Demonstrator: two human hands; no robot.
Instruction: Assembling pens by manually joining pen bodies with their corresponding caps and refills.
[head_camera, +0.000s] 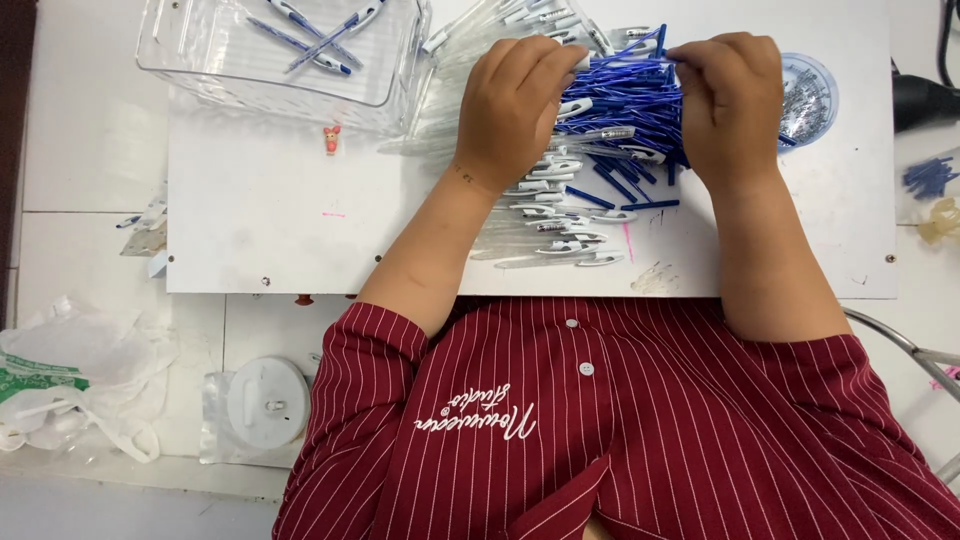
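Crumpled white plastic bag with green print (60, 375) at lower left, clear flat plastic packet holding a round white disc (262, 402) beside it

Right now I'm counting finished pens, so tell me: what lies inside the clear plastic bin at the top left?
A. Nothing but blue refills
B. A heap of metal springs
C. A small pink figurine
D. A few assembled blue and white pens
D: the clear plastic bin holds a few assembled pens with blue and white parts, crossed loosely on its bottom; the small pink figurine stands outside it on the white board.
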